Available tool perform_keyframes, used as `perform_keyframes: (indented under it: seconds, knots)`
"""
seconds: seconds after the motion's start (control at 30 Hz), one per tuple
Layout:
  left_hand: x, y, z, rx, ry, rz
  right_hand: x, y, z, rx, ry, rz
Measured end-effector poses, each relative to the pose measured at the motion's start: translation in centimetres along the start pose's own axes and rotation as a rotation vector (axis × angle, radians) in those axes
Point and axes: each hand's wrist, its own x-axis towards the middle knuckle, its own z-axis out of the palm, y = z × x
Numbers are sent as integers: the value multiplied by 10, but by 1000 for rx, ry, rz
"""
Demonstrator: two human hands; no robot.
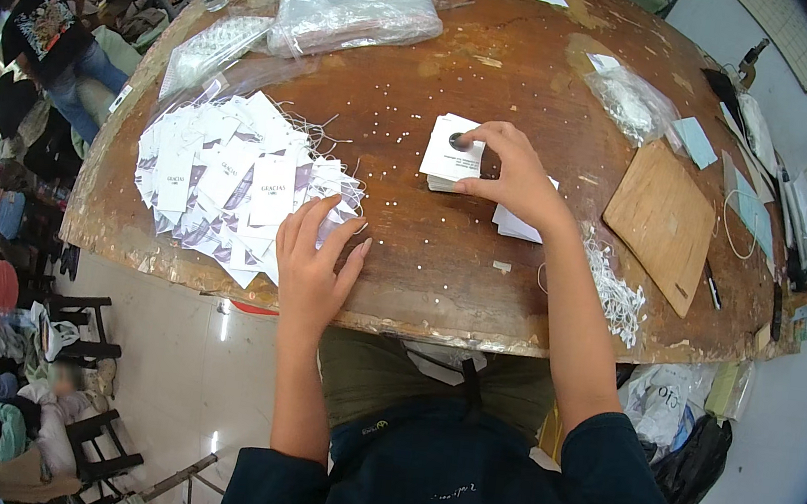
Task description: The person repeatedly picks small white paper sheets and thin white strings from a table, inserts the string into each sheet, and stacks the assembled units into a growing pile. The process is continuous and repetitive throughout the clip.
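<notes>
Cards [442, 164], white and printed, are lying in a slightly uneven stack near the middle of the desk [447, 308]. The right hand [526, 181] is curving over the stack's right side, thumb and forefinger standing apart and covering part of the top face; whether it is gripping cannot be told. A dark disc [457, 141] is showing beside the forefinger, its nature unclear.

The left hand [315, 256] is lying open, fingers spread, at the near right edge of a heap of hang tags [222, 174]. Its fingers are hiding some tags; contact cannot be confirmed. Many tags are overlapping, obscuring their lower layers.

The right wrist is partly concealing a second card stack [515, 228]. White strings [618, 296] are bunching beside the right forearm, near a wooden board [664, 224].
</notes>
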Motion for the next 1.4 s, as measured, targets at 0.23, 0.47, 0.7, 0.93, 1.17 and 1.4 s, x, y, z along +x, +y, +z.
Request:
perform_keyframes:
  seconds: [0.23,0.47,0.7,0.93,1.17,1.4]
  knots:
    - [0,7,2,-94,-25,-16,8,14,11,-120,80,22]
    - [-2,9,2,-127,-61,-5,27,22,-4,-232,-66,-33]
    - [-3,10,5,-139,-74,-10,21,4,4,-350,44,-62]
    - [-5,12,5,-151,-102,-40,31,5,-8,68,-62,23]
    - [-9,11,4,-144,-103,-40,27,12,-11,-3,-8,-48]
    - [-10,11,4,-149,-111,-50,25,15,-13,67,-1,-10]
